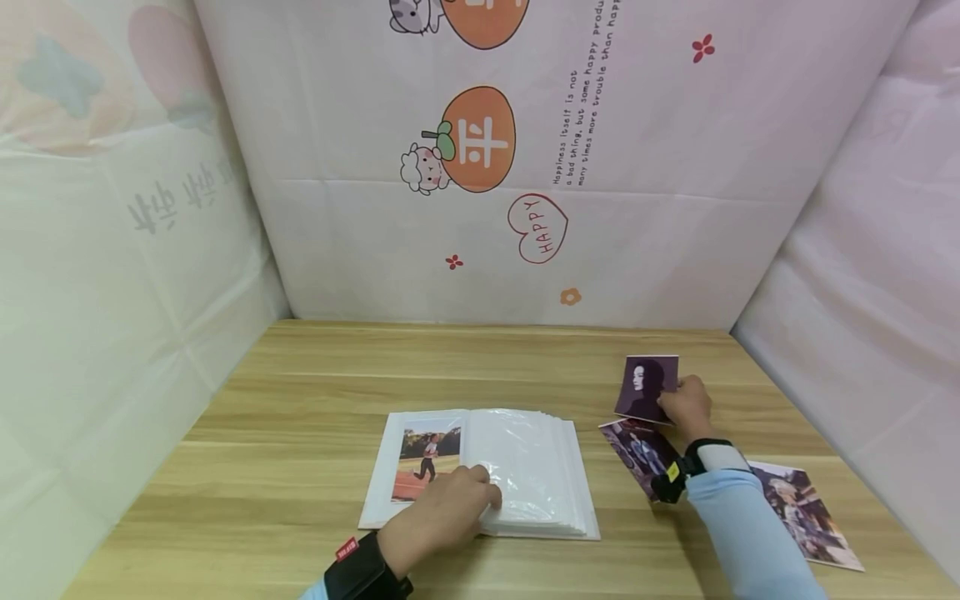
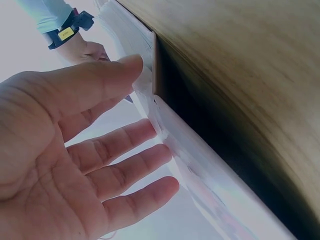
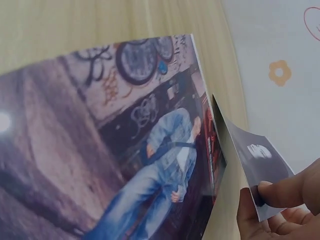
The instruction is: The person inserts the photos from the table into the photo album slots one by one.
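An open photo album (image 1: 525,467) with clear sleeves lies on the wooden table. Its left page holds a photo of a runner (image 1: 427,458); the facing sleeve shows no picture. My left hand (image 1: 447,510) rests on the album near the spine, and in the left wrist view its fingers (image 2: 132,200) lie extended along the page edge. At the right, my right hand (image 1: 688,406) pinches a dark portrait photo (image 1: 643,387) between thumb and fingers by its edge. Just below that lies a photo of a person in denim (image 3: 160,150), partly behind the right wrist.
Another photo (image 1: 802,508) lies at the right, partly covered by the right forearm. A printed white cloth (image 1: 637,250) stands behind the table (image 1: 300,400), and pale cloth walls rise on both sides.
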`<action>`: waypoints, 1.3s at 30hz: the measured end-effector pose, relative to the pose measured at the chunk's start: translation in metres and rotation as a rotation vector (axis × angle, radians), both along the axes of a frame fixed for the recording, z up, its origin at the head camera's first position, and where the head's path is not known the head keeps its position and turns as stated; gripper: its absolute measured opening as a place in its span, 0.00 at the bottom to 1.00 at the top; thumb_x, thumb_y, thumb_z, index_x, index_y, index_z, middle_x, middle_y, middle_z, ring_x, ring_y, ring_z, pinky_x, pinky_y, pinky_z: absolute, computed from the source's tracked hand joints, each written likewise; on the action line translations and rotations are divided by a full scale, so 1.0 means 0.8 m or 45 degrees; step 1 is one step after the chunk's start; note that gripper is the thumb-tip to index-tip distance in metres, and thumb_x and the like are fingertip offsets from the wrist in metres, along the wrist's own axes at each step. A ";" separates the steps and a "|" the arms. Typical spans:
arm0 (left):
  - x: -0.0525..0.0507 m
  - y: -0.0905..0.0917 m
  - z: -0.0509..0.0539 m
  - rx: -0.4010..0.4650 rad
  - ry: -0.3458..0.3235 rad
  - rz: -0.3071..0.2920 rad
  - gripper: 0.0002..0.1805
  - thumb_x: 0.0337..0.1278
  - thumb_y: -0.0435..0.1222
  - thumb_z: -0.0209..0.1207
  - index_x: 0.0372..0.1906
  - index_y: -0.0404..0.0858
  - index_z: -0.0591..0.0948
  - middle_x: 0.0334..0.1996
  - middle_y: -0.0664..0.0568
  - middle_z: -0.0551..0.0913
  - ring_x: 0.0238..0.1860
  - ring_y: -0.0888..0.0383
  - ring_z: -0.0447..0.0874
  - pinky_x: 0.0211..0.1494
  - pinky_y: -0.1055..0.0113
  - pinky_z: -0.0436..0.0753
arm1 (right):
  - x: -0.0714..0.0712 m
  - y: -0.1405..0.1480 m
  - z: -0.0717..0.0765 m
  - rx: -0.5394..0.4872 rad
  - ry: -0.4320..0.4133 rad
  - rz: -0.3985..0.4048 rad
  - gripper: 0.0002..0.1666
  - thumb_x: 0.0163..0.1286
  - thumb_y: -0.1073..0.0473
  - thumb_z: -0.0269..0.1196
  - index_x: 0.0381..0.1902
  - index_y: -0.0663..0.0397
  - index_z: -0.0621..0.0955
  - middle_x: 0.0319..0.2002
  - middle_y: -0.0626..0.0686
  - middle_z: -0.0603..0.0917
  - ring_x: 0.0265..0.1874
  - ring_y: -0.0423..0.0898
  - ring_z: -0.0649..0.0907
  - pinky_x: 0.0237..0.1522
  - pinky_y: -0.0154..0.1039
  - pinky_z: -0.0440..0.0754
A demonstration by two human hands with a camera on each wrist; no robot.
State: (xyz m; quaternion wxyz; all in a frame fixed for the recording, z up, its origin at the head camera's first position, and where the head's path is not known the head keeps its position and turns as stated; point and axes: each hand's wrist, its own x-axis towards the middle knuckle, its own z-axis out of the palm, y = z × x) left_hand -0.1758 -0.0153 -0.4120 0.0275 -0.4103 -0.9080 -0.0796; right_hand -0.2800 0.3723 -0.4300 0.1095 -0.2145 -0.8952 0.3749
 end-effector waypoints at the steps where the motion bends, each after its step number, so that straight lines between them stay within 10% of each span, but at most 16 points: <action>1: 0.000 0.000 0.000 0.001 -0.002 0.004 0.15 0.35 0.28 0.66 0.34 0.47 0.84 0.29 0.58 0.74 0.31 0.60 0.75 0.25 0.70 0.72 | 0.000 0.000 -0.001 0.006 0.005 -0.004 0.24 0.51 0.71 0.57 0.45 0.83 0.68 0.41 0.75 0.72 0.38 0.64 0.74 0.41 0.53 0.74; 27: 0.000 0.005 0.002 0.012 0.031 0.027 0.12 0.34 0.29 0.68 0.29 0.46 0.84 0.26 0.57 0.73 0.26 0.60 0.71 0.22 0.70 0.69 | -0.019 -0.034 0.021 -0.337 0.147 -0.129 0.28 0.57 0.71 0.59 0.56 0.76 0.66 0.46 0.68 0.72 0.39 0.54 0.76 0.26 0.28 0.72; 34: 0.001 0.008 0.002 0.005 0.037 0.033 0.11 0.34 0.31 0.69 0.28 0.47 0.84 0.26 0.57 0.73 0.26 0.61 0.70 0.23 0.71 0.68 | -0.026 -0.051 0.022 -0.294 0.177 -0.107 0.28 0.57 0.70 0.59 0.55 0.77 0.67 0.47 0.69 0.71 0.44 0.57 0.73 0.45 0.44 0.71; 39: 0.000 0.009 0.002 0.013 0.029 0.041 0.11 0.34 0.31 0.69 0.29 0.46 0.84 0.27 0.57 0.74 0.26 0.60 0.71 0.24 0.71 0.69 | -0.031 -0.059 0.023 -0.349 0.166 -0.060 0.28 0.59 0.70 0.60 0.56 0.75 0.67 0.46 0.68 0.73 0.39 0.54 0.76 0.34 0.36 0.74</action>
